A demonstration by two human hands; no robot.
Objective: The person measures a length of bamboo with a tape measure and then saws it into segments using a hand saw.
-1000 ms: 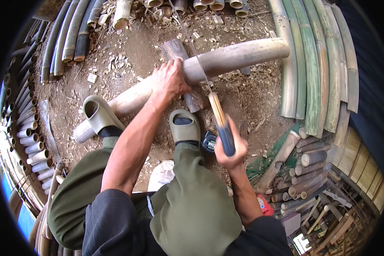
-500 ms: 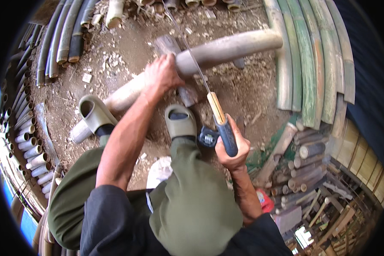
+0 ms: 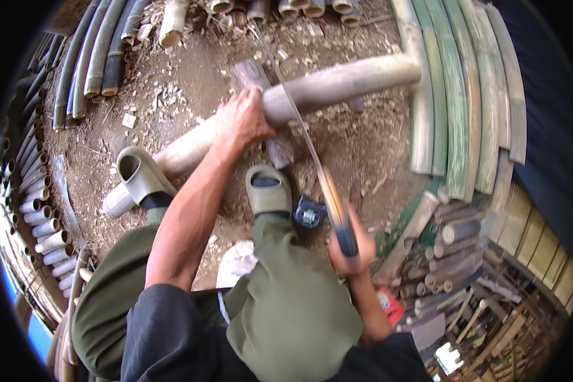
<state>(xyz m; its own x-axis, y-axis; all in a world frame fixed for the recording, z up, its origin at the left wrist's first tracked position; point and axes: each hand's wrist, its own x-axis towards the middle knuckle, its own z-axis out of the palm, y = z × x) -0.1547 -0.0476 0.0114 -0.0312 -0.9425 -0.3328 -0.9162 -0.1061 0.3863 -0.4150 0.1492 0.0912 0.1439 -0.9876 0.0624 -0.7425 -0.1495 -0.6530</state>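
Note:
A thick, pale grey-brown bamboo pole (image 3: 344, 83) lies slantwise across a short wooden block (image 3: 251, 74) on the ground. My left hand (image 3: 243, 118) is clamped over the pole, just left of where a handsaw (image 3: 297, 114) crosses it. In my right hand (image 3: 356, 244), blurred by motion, is the saw's handle, part pale wood and part dark blue. The thin blade rests on the pole and reaches past its far side. My left foot, in an olive slide sandal (image 3: 143, 173), is against the pole's lower left part. How deep the cut is, I cannot tell.
A dark tape measure (image 3: 309, 212) lies beside my right sandal (image 3: 268, 189). Green bamboo poles (image 3: 455, 102) lie side by side at right, dark ones (image 3: 102, 51) at upper left. Cut pieces (image 3: 455, 248) are heaped at lower right. Wood chips litter the dirt.
My right hand has drawn the saw back toward me, down and slightly right. My left hand keeps its hold on the bamboo pole. More of the tape measure shows.

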